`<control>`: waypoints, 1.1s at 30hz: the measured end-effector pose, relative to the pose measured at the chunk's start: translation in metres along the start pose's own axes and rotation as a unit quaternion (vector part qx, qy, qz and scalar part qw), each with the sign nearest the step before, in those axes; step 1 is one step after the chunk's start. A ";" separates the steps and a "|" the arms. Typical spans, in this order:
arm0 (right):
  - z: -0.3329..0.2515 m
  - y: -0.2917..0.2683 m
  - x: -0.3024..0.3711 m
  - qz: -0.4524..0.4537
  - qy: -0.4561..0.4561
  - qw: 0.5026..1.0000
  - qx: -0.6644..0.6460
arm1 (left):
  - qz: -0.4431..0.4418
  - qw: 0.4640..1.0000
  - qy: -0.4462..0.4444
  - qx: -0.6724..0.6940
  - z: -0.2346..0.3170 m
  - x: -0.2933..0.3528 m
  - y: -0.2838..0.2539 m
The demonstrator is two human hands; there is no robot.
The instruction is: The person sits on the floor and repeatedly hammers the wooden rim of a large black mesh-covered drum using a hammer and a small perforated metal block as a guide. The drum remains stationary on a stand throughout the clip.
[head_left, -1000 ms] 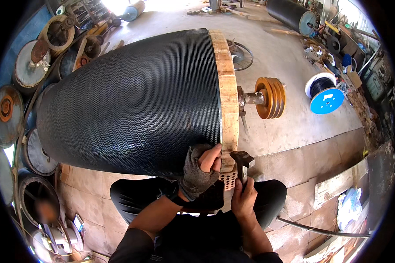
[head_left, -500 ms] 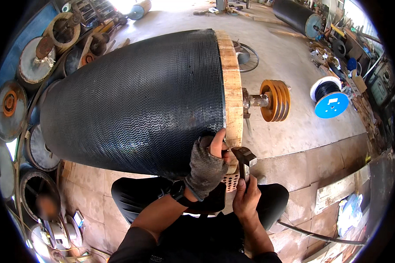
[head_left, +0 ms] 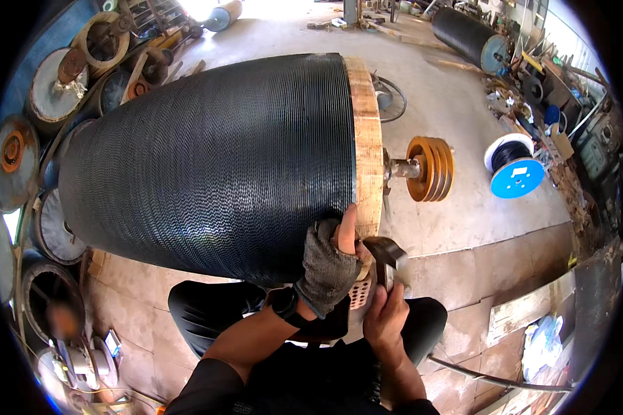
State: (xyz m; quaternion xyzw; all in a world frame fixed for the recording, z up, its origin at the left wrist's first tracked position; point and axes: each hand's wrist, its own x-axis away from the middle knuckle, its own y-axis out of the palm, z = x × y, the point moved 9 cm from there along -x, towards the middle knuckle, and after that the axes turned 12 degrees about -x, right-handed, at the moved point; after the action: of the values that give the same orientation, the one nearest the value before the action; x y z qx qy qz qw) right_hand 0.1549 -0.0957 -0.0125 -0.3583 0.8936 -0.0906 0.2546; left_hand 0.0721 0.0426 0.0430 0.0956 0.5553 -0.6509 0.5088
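Head view: right hand [head_left: 386, 317] is gripping a hammer [head_left: 386, 254]; left hand [head_left: 327, 266], forefinger straight, hold unclear, is touching a ribbed roller [head_left: 214, 166].

"Where is the camera worn?"
"On the left of a head, and it is tipped down."
"How near is it set?"
"The big black roll [head_left: 214, 166] is seen close up; the far floor [head_left: 284, 38] is shown at the top."
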 end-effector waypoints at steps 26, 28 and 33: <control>0.020 0.017 0.012 0.026 0.050 0.996 -0.069 | -0.396 0.909 0.100 -0.083 -0.031 0.218 0.014; 0.015 0.004 0.018 0.106 -0.009 0.981 -0.163 | -0.388 0.913 0.097 -0.079 -0.034 0.215 0.018; 0.026 0.028 0.006 0.026 0.041 0.996 0.068 | -0.387 0.916 0.089 -0.063 -0.036 0.221 0.024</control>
State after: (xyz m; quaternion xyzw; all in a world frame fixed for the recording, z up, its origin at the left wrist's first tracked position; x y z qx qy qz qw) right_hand 0.1482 -0.0794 -0.0470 -0.3125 0.9042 -0.1594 0.2437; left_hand -0.0276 -0.0478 -0.1378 -0.1016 0.6320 -0.7491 0.1706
